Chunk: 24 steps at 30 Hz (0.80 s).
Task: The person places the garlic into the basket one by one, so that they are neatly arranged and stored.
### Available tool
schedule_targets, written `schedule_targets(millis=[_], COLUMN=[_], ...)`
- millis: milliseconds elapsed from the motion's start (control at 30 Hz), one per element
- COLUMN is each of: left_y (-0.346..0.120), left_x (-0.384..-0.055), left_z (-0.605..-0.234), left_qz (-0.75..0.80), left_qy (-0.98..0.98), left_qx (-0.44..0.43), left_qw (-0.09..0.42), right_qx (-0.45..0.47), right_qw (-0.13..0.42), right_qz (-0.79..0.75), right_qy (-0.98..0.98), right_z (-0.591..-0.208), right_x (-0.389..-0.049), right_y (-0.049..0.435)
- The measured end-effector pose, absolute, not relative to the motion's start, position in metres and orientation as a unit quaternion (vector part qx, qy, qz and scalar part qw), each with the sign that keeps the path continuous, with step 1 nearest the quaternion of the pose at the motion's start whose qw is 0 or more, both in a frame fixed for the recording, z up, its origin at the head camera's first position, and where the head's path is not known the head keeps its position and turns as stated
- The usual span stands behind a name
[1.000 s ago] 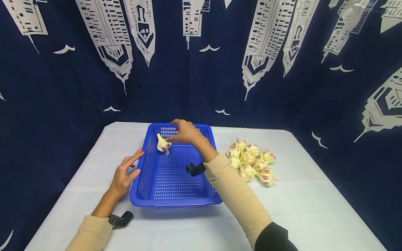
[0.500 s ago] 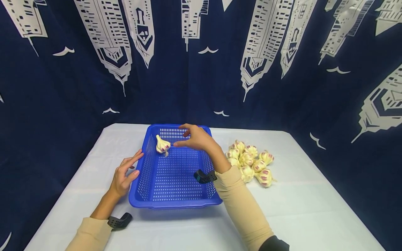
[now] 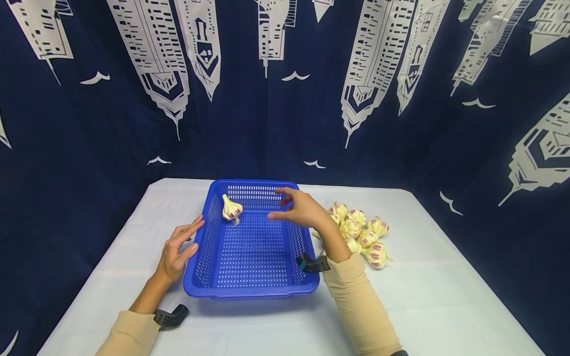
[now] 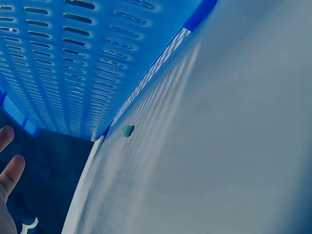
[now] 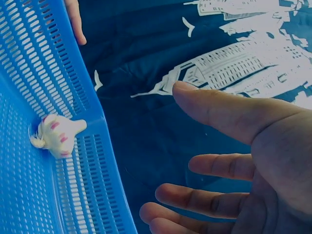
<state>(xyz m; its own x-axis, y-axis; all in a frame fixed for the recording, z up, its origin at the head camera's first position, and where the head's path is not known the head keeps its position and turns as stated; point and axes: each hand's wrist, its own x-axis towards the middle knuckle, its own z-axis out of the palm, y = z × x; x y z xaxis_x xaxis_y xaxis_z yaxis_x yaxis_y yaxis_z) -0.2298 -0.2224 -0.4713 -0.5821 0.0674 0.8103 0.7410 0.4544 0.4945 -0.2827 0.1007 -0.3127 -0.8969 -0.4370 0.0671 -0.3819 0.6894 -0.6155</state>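
The left hand (image 3: 175,254) is relaxed, its fingers extended and thumb spread apart, with the fingertips at the near-side rim of a blue perforated basket (image 3: 251,252); the head view shows them touching it. The right hand (image 3: 303,210) is wide, thumb and fingers well separated with a clear gap between them, and is held over the basket's side opposite the left hand. One garlic bulb (image 3: 231,210) lies inside the basket between the two hands, just beyond the left fingertips and to the left of the right thumb, apart from both. The bulb is tilted, its stem toward the basket wall and its roots toward the floor of the basket. To the right of the right hand, a garlic pile (image 3: 350,229) of pale, purple-marked bulbs rests on the white table (image 3: 427,296), partly hidden behind that hand and wrist. Below each hand, a black wrist device projects near a beige sleeve (image 3: 360,301). Beyond both hands hangs a navy curtain (image 3: 267,123) printed with white buildings and birdlike shapes.
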Motion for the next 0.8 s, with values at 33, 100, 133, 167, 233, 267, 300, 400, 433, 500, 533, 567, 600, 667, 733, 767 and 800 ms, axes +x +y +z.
schedule_targets(millis=[33, 100, 133, 167, 233, 267, 300, 400, 433, 500, 533, 567, 600, 667, 733, 767, 800], left_y=[-0.222, -0.222, -0.221, -0.221, -0.222, -0.222, -0.223, -0.225, -0.225, -0.226, -0.226, -0.226, -0.226, -0.226, -0.226, -0.225, -0.225], left_x=[-0.23, -0.229, -0.229, -0.229, -0.228, -0.228, -0.227, -0.227, -0.227, -0.228, -0.229, -0.229, -0.23, -0.23, -0.23, -0.23, -0.23], left_z=[-0.471, -0.471, -0.47, -0.47, -0.468, -0.468, -0.468, -0.469, -0.469, -0.47, -0.47, -0.47, -0.471, -0.47, -0.469, -0.469, -0.468], left_qz=[-0.451, -0.45, -0.448, -0.447, -0.445, -0.444, -0.444, -0.445, -0.447, -0.446, -0.446, -0.447, -0.447, -0.447, -0.448, -0.449, -0.45], left_qy=[-0.766, -0.768, -0.769, -0.771, -0.773, -0.774, -0.775, -0.778, -0.779, -0.778, -0.776, -0.774, -0.771, -0.767, -0.765, -0.765, -0.764], left_qx=[-0.264, -0.264, -0.264, -0.265, -0.266, -0.267, -0.267, -0.269, -0.268, -0.27, -0.272, -0.274, -0.276, -0.28, -0.283, -0.284, -0.284], left_qw=[0.373, 0.371, 0.37, 0.369, 0.365, 0.364, 0.361, 0.352, 0.349, 0.349, 0.352, 0.356, 0.359, 0.365, 0.365, 0.364, 0.363], right_qx=[-0.225, -0.23, -0.232, -0.233, -0.233, -0.234, -0.234, -0.229, -0.228, -0.222, -0.22, -0.218, -0.217, -0.214, -0.212, -0.21, -0.209], right_qw=[0.041, 0.035, 0.032, 0.029, 0.026, 0.025, 0.025, 0.02, 0.016, 0.005, -0.001, -0.008, -0.015, -0.029, -0.04, -0.044, -0.047], right_qz=[-0.33, -0.341, -0.345, -0.351, -0.36, -0.362, -0.364, -0.363, -0.362, -0.359, -0.357, -0.357, -0.358, -0.361, -0.365, -0.367, -0.367], right_qy=[0.916, 0.911, 0.909, 0.907, 0.903, 0.902, 0.901, 0.903, 0.904, 0.907, 0.908, 0.908, 0.908, 0.907, 0.906, 0.905, 0.905], right_z=[-0.314, -0.315, -0.315, -0.315, -0.315, -0.316, -0.316, -0.318, -0.32, -0.322, -0.324, -0.325, -0.327, -0.331, -0.335, -0.336, -0.338], right_x=[-0.283, -0.283, -0.283, -0.283, -0.281, -0.28, -0.28, -0.277, -0.276, -0.274, -0.273, -0.273, -0.272, -0.271, -0.27, -0.269, -0.269], right_y=[0.105, 0.114, 0.119, 0.124, 0.133, 0.136, 0.14, 0.151, 0.154, 0.161, 0.164, 0.167, 0.169, 0.175, 0.18, 0.183, 0.185])
